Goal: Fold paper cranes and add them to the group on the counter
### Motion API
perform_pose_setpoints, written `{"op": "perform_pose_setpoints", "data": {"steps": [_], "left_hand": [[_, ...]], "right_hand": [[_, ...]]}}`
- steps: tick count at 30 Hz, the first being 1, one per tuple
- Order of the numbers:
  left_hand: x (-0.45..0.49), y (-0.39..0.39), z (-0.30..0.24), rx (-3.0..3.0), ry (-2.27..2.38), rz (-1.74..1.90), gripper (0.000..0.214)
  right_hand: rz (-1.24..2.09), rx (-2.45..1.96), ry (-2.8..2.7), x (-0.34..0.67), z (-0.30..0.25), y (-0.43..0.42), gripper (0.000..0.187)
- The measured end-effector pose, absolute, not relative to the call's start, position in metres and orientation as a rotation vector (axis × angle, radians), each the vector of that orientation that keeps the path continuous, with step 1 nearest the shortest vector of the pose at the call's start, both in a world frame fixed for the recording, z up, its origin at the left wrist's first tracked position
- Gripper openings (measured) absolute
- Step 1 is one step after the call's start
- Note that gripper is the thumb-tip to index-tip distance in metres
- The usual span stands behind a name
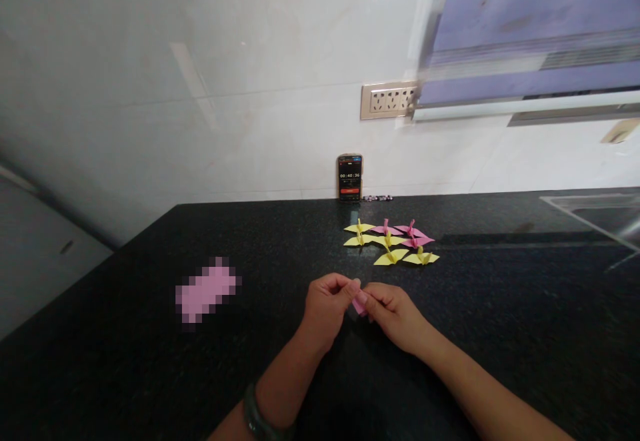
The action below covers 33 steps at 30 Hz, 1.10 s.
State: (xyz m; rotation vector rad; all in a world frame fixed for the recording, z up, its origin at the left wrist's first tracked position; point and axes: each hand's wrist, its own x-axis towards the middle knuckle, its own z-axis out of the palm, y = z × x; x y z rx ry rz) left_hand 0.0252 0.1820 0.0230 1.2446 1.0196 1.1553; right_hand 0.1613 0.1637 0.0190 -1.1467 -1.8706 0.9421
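Between my two hands is a small piece of folded pink paper (359, 306), mostly covered by the fingers. My left hand (327, 307) pinches its upper left part with thumb and forefinger. From the other side, my right hand (393, 314) grips it, thumb on top. Just beyond the hands stand several folded paper cranes in two colours, among them a yellow crane (391, 257) and a pink crane (412, 229). Their wings are spread and some overlap.
A blurred-out pink patch (205, 292) lies to the left on the black countertop (125, 374). A phone (349, 177) showing a timer leans on the tiled wall, a beaded strap (378, 198) beside it. Above is a socket panel (389, 101); a clear-edged sheet (595, 217) lies far right.
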Motion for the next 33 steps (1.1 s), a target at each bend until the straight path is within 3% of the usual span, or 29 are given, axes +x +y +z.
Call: {"op": "perform_pose_setpoints", "data": {"steps": [16, 24, 30, 33], "left_hand": [[0.025, 0.184, 0.017, 1.196, 0.971, 1.107, 0.027], [0.028, 0.182, 0.019, 1.076, 0.875, 1.027, 0.029], [0.029, 0.181, 0.017, 0.994, 0.801, 1.008, 0.029], [0.029, 0.181, 0.017, 0.978, 0.787, 0.996, 0.028]], "right_hand": [[1.087, -1.126, -1.573, 0.166, 0.018, 0.166, 0.025], [0.910, -1.187, -1.476, 0.169, 0.016, 0.166, 0.023], [1.084, -1.048, -1.510, 0.166, 0.021, 0.163, 0.027], [1.130, -1.030, -1.471, 0.164, 0.023, 0.162, 0.020]]}}
